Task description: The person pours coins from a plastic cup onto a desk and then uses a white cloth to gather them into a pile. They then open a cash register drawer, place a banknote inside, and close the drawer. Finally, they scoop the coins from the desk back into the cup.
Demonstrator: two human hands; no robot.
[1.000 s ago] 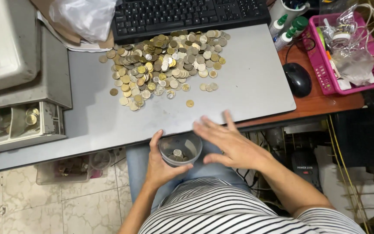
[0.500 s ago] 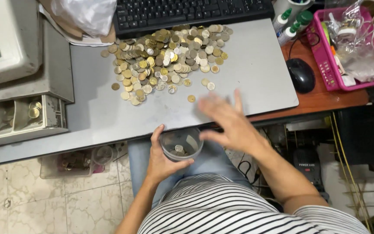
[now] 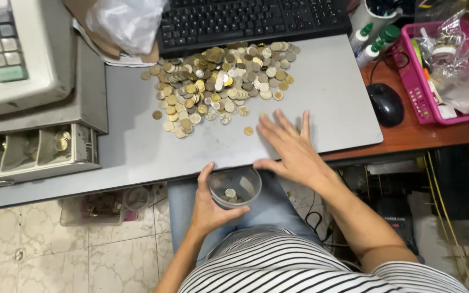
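The right hand (image 3: 291,146) lies flat on the grey tabletop (image 3: 137,146), fingers (image 3: 278,122) spread wide and holding nothing, just beside one loose coin (image 3: 248,131). The left hand (image 3: 208,203) wraps its fingers around a clear cup (image 3: 234,186) with a few coins inside, held below the tabletop's edge. A big coin pile (image 3: 221,81) sits near a black keyboard (image 3: 251,21).

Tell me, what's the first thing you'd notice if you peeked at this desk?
A big heap of gold and silver coins lies on the grey desk top, just below the black keyboard. At the desk's near edge the left hand holds a small clear cup with a few coins in it, while the right hand lies flat on the desk beside it. On the left, a cash drawer stands open.
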